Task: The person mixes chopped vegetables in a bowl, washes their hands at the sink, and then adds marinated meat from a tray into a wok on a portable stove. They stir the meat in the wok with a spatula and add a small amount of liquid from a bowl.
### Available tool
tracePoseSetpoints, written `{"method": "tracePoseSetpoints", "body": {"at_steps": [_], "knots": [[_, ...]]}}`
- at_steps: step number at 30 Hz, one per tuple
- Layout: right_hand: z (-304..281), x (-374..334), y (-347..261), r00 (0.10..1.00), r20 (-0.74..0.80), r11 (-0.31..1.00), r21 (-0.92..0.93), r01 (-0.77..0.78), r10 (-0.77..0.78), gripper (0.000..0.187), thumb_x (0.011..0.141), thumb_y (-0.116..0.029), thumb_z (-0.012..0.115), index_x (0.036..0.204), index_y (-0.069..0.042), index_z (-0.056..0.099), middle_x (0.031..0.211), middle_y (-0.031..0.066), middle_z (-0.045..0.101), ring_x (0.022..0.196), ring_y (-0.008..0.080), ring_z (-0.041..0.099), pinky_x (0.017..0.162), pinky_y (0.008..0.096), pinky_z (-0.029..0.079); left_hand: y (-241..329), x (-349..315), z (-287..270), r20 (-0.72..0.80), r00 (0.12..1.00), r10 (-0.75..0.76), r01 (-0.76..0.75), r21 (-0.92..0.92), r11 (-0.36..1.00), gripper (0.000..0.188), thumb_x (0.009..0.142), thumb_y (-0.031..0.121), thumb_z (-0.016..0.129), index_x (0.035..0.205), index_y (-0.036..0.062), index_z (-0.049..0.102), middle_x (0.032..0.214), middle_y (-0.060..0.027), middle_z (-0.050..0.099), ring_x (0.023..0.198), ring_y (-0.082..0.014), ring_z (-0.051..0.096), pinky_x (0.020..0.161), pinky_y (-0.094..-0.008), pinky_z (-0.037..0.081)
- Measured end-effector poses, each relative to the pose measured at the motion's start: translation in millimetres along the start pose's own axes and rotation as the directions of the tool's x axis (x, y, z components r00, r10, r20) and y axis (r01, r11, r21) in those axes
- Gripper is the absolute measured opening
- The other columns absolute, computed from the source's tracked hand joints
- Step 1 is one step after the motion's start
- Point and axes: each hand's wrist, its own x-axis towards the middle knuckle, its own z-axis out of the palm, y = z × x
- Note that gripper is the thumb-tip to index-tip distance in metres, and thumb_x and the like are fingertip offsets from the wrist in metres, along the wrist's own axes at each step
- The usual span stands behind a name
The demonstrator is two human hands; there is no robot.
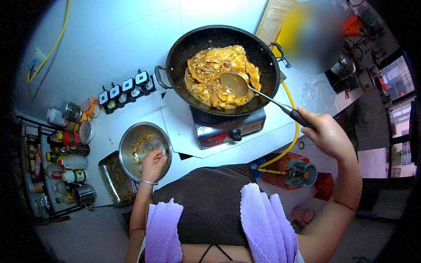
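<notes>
My right hand (pixel 330 133) is closed round the black handle of a metal ladle (pixel 234 84). The ladle's bowl rests in the food (pixel 215 72) inside a black two-handled wok (pixel 184 44). That food is brownish-yellow, glossy and in pieces, with sauce around it. Over a stainless steel bowl (pixel 128 136) to the left, my left hand (pixel 153 165) has its fingers drawn together. A small pale bit shows at the fingertips, too small to name. Orange-brown sauce smears line the steel bowl.
The wok sits on a portable gas stove (pixel 230 131). A yellow hose (pixel 294 127) runs down to a gas cylinder (pixel 298 172). Left are a metal tray (pixel 115 179), a seasoning rack (pixel 127 93) and several bottles (pixel 73 163). A wooden board (pixel 272 22) leans behind.
</notes>
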Motion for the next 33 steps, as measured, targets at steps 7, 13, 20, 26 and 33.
{"method": "tracePoseSetpoints", "body": {"at_steps": [7,13,20,26,33], "knots": [[-37.4,5.5,0.2,0.901,0.324,0.835,0.377,-0.402,0.287,0.041,0.087,-0.009,0.060,0.127,-0.003,0.054,0.069,0.0011,0.054,0.054,0.0054,0.046,0.047,0.0240,0.039,-27.4,-6.2,1.0,0.054,0.990,-0.132,0.142,-0.260,0.955,0.032,0.081,0.006,0.069,0.110,-0.0052,0.060,0.101,-0.0126,0.063,0.091,-0.0171,0.063,0.080,-0.0284,0.052],[-40.5,9.2,13.9,0.914,0.350,0.802,0.475,-0.363,0.206,0.042,0.086,-0.007,0.059,0.127,-0.002,0.055,0.070,-0.0041,0.050,0.054,0.0046,0.042,0.046,0.0217,0.035,-16.9,-4.1,8.8,0.036,0.997,-0.066,0.073,-0.230,0.970,0.031,0.081,0.007,0.069,0.108,-0.0054,0.061,0.098,-0.0134,0.064,0.087,-0.0167,0.064,0.078,-0.0275,0.052],[-27.8,9.2,5.4,0.920,0.343,0.761,0.539,-0.360,0.192,0.044,0.085,-0.010,0.062,0.127,0.000,0.054,0.074,-0.0032,0.053,0.056,0.0051,0.044,0.049,0.0222,0.038,-10.6,0.2,7.6,0.063,0.997,-0.049,0.059,-0.154,0.986,0.032,0.080,0.007,0.069,0.108,-0.0055,0.061,0.099,-0.0134,0.063,0.090,-0.0161,0.063,0.077,-0.0276,0.052],[-33.3,11.9,8.9,0.924,0.341,0.718,0.600,-0.354,0.170,0.044,0.085,-0.007,0.061,0.127,-0.001,0.055,0.077,-0.0034,0.054,0.058,0.0041,0.044,0.049,0.0208,0.038,-6.3,1.9,7.2,0.024,0.997,0.070,-0.069,-0.028,0.997,0.032,0.080,0.007,0.069,0.108,-0.0055,0.061,0.102,-0.0134,0.063,0.092,-0.0183,0.063,0.078,-0.0284,0.052],[-22.3,-9.2,18.6,0.995,-0.028,0.960,0.258,0.105,-0.101,0.053,0.077,0.002,0.065,0.128,-0.001,0.053,0.091,0.0106,0.067,0.078,0.0162,0.061,0.070,0.0315,0.048,-16.0,-4.8,6.2,0.005,0.997,0.082,-0.082,0.026,0.996,0.031,0.078,0.006,0.070,0.106,-0.0051,0.062,0.101,-0.0132,0.062,0.091,-0.0183,0.063,0.078,-0.0290,0.052]]}}
